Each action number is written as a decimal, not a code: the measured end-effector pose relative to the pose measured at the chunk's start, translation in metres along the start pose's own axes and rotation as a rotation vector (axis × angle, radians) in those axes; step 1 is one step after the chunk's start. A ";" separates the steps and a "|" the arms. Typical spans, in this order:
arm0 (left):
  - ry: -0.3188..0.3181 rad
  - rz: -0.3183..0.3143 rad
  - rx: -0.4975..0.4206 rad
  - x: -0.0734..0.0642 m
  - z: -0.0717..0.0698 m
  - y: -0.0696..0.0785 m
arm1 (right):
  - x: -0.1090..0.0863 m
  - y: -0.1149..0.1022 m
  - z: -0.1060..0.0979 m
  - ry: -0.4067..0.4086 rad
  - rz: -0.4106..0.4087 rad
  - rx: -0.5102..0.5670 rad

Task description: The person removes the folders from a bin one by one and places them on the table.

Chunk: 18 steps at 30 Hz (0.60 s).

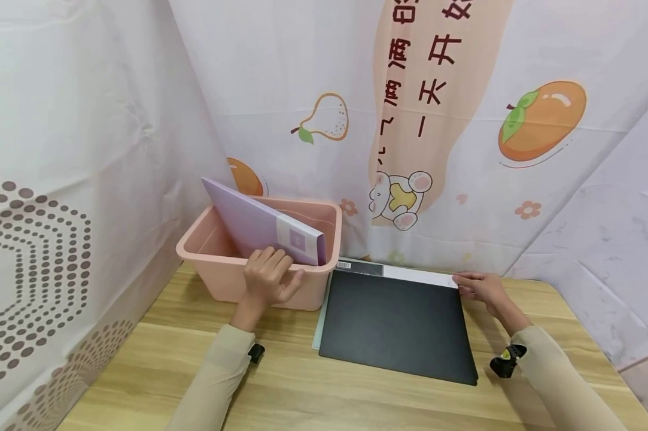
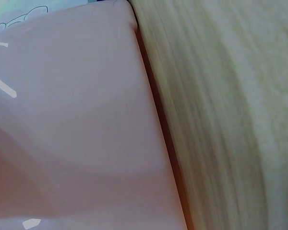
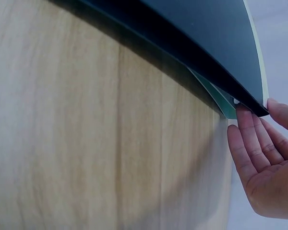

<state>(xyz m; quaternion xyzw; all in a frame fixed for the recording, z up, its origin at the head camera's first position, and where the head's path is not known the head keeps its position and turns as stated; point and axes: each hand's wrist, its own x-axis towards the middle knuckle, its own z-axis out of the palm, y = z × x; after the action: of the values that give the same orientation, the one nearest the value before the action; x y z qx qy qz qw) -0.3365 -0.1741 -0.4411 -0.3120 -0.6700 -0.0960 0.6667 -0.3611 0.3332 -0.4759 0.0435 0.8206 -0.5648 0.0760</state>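
My left hand (image 1: pixel 270 276) grips the front rim of a pink plastic bin (image 1: pixel 210 272), with its fingers over the edge. Inside the bin a purple file folder (image 1: pixel 253 221) leans at a slant, its top end rising above the back left rim. The left wrist view is filled mostly by the bin's wall (image 2: pixel 81 115). At the far right corner of a black file folder (image 1: pixel 396 323), my right hand (image 1: pixel 482 288) pinches the edge, thumb above and fingers below. That corner is raised. Under it a pale green folder (image 3: pixel 225 106) lies on the table.
The wood-grain table (image 1: pixel 302 389) carries the bin at back left and the folders to its right. A printed curtain (image 1: pixel 280 66) hangs directly behind, and more curtain closes off both sides. Black wrist cameras (image 1: pixel 502 363) sit at both sleeves.
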 end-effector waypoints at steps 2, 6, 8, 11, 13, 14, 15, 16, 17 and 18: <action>0.000 -0.003 -0.002 0.000 0.000 0.000 | 0.000 0.000 -0.001 0.000 0.000 -0.002; 0.005 -0.008 0.000 0.001 0.001 0.001 | 0.000 0.001 -0.001 -0.002 0.000 -0.004; 0.007 -0.009 0.000 0.001 0.001 0.001 | 0.000 0.001 -0.002 0.000 0.002 0.003; 0.008 -0.010 0.003 0.001 0.001 0.001 | -0.001 0.002 -0.001 0.009 0.004 0.019; 0.006 -0.012 0.003 0.001 0.001 0.001 | -0.001 0.003 -0.001 0.012 0.001 0.031; 0.005 -0.012 0.003 0.001 0.001 0.001 | -0.002 0.003 -0.001 0.010 -0.004 0.032; 0.005 -0.013 0.003 0.001 0.001 0.001 | -0.002 0.004 0.000 0.015 -0.003 0.039; 0.004 -0.015 0.003 0.001 0.001 0.001 | -0.002 0.004 0.000 0.015 -0.006 0.044; 0.003 -0.015 0.003 0.001 0.001 0.001 | -0.002 0.005 0.001 0.016 -0.008 0.046; 0.003 -0.015 0.003 0.001 0.001 0.001 | -0.002 0.005 0.001 0.015 -0.011 0.046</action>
<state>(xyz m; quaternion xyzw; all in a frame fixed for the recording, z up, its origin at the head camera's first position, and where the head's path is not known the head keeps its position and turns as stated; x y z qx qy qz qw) -0.3366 -0.1726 -0.4408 -0.3059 -0.6714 -0.1004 0.6675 -0.3586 0.3342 -0.4807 0.0450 0.8082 -0.5835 0.0659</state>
